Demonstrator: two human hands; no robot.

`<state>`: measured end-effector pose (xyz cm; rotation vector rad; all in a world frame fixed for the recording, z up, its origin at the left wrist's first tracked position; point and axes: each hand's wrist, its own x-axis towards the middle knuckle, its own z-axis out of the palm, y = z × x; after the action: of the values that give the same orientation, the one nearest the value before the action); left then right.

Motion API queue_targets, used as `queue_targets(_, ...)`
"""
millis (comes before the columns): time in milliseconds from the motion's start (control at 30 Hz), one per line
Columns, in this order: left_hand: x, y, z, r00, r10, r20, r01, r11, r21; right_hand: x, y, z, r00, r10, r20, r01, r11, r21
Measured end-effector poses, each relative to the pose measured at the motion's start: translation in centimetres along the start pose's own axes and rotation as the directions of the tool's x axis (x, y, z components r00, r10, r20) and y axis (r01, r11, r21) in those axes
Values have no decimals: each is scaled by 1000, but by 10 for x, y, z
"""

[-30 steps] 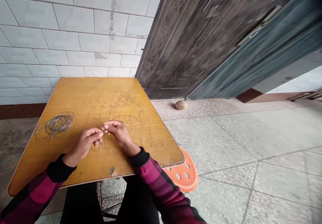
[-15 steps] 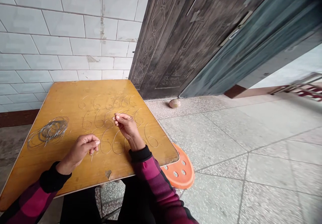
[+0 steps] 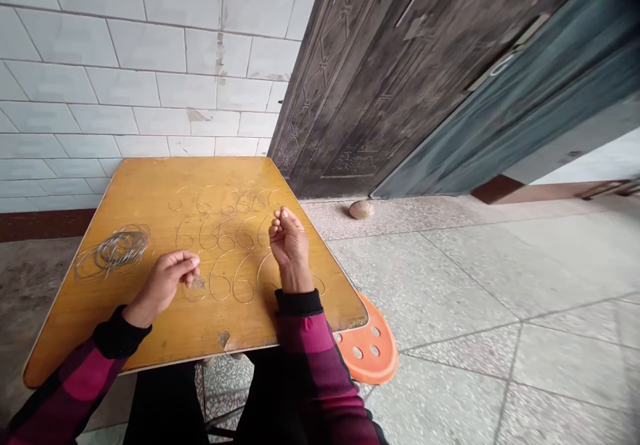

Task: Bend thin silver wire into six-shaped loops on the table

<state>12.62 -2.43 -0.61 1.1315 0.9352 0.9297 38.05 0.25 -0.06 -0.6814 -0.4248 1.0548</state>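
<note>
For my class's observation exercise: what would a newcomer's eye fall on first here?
Probably the rows of thin wires bent like sixes across the yellow-brown table. A tangled wire coil lies at the table's left; a bright orange stool shows beneath its near right corner.

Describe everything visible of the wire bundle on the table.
The bundle is a loose, flattish tangle of thin, silvery-grey strands that look like metal, coiled in uneven loops, with stray ends poking out. It lies on the left side of the table, beyond the left hand and apart from it.
</note>
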Motion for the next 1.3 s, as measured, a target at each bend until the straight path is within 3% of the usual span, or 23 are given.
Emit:
queue_targets(67, 3, 3, -4, 998, -8, -59, -1, 989, -149, -7, 10, 5, 1000, 13, 28, -12, 999, -42)
queue_targets(167, 7, 7, -11, 994, -17, -112, -23, 939, -344, -24, 31, 13, 974, 151, 167, -115, 971, -209)
queue_targets(300, 12, 10, -18, 988, 35, -153, -107, 866, -489, -42, 49, 19, 876, 384, 291, -248, 877, -411)
queue_targets(433, 13, 10, -20, 981, 94, -172, -172, 830, -530, -53, 59, 22, 779, 504, 373, -307, 826, -473)
queue_targets(500, 13, 9, -19, 978, 99, -182, -183, 826, -533, -59, 66, 25, 757, 514, 403, -315, 828, -465)
queue_targets(633, 12, 3, -12, 985, 93, -146, -159, 827, -539, -69, 78, 30, 810, 425, 405, -271, 883, -385)
queue_targets(700, 11, 0, -8, 990, 78, -117, -130, 829, -544, -71, 80, 32, 821, 427, 378, -306, 889, -341)
queue_targets(833, 11, 3, -9, 993, 56, -100, -103, 822, -560, -69, 77, 32, 801, 479, 359, -403, 875, -269)
queue_targets(1000, 13, 12, -22, 988, 76, -138, -141, 818, -558, -67, 76, 32, 795, 484, 367, -423, 874, -238)
queue_targets(1133, 13, 12, -25, 978, 91, -186, -169, 871, -462, -65, 77, 31, 831, 483, 276, -457, 876, -156)
queue_targets(1300, 13, 9, -19, 973, 110, -202, -178, 917, -358, -62, 77, 32, 883, 428, 194, -413, 903, -115)
